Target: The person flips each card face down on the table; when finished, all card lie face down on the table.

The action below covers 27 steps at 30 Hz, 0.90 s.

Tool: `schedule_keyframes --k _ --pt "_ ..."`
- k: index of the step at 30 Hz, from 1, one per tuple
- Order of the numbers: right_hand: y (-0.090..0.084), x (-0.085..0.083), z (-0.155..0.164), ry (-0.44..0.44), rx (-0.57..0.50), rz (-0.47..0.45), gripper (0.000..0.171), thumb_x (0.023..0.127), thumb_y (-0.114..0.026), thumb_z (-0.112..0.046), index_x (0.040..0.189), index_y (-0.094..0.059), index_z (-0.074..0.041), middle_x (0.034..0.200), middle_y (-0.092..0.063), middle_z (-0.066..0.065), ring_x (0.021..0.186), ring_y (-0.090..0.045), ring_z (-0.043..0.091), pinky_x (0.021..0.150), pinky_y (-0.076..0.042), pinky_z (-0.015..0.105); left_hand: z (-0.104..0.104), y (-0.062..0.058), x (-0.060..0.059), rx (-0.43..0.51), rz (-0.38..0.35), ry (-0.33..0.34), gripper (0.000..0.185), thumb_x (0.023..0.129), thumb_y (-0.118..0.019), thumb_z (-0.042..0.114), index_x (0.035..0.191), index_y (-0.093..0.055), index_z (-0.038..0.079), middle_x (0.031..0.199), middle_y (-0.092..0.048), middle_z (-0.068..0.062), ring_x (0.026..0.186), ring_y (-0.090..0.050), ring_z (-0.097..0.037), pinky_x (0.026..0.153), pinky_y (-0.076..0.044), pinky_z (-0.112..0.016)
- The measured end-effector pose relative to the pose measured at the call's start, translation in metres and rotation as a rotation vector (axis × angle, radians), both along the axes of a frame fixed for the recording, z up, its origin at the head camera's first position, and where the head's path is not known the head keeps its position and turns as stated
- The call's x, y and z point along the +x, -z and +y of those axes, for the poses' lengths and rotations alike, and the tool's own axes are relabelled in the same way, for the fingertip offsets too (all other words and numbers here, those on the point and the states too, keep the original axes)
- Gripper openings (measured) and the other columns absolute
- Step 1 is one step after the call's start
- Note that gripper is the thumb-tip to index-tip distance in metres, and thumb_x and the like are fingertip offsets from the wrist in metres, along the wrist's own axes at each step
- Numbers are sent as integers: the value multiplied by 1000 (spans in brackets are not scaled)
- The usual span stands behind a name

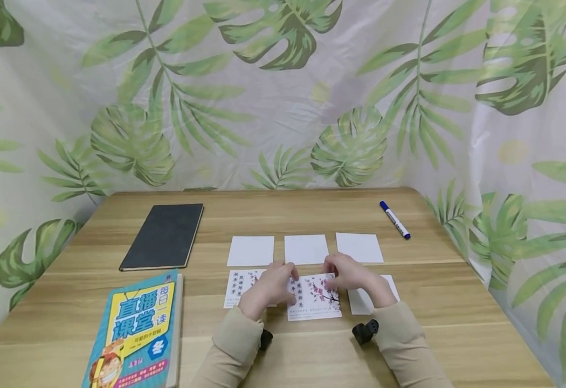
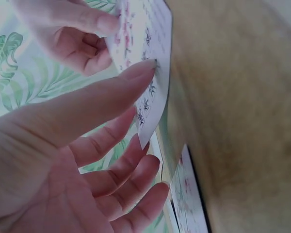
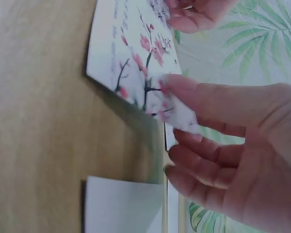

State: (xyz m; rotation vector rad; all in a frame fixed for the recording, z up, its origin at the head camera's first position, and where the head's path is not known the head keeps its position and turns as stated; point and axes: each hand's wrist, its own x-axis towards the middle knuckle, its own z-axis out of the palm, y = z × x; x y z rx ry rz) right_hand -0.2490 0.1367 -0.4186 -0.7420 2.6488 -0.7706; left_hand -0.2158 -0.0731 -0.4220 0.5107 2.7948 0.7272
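Both hands hold a white card printed with pink blossoms and dark characters, tilted up off the wood. My left hand pinches its left end, with the thumb on the printed face and fingertips behind, as the left wrist view shows. At the opposite end, my right hand has its thumb on the blossoms and its fingers behind the edge. A matching printed card lies to the left, partly covered by the left hand. Under the right wrist lies a blank white card, partly hidden.
Three blank cards, left, middle and right, form a row behind. A black notebook and a colourful book lie at left. A blue-capped marker lies at the back right of the wooden table.
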Motion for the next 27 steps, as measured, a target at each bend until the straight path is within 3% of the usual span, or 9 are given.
schedule_keyframes --k 8,12,16,21,27 --pt "-4 -4 7 56 -69 -107 16 82 -71 -11 87 -58 -4 73 -53 1 60 -50 11 52 -47 24 3 -1 1 7 4 9 39 68 -80 8 100 -59 10 105 -50 -11 106 -45 -29 89 -43 -43" --pt "-8 -3 8 104 -140 -155 15 82 -70 -10 86 -57 -3 69 -53 2 52 -52 11 50 -51 27 5 -2 1 43 0 43 37 69 -77 5 101 -58 8 98 -52 -9 90 -48 -22 79 -45 -35" --pt "-17 -3 7 135 -241 -188 11 87 -63 -10 87 -59 -1 72 -56 3 56 -53 11 51 -51 27 7 -4 0 101 20 101 31 72 -72 2 99 -58 7 88 -58 -7 77 -51 -16 70 -45 -27" --pt "-24 -1 5 180 -378 -270 24 96 -51 -19 97 -59 3 78 -58 3 67 -55 12 58 -50 26 9 -7 -1 270 -4 166 21 83 -66 6 103 -59 3 93 -66 -10 85 -62 -19 75 -52 -29" --pt "-22 1 -1 168 -507 -388 43 102 -36 -35 100 -54 4 76 -57 2 68 -58 13 61 -54 27 8 -7 -2 470 -83 140 27 97 -49 21 112 -59 1 106 -66 -16 93 -66 -27 80 -54 -34"
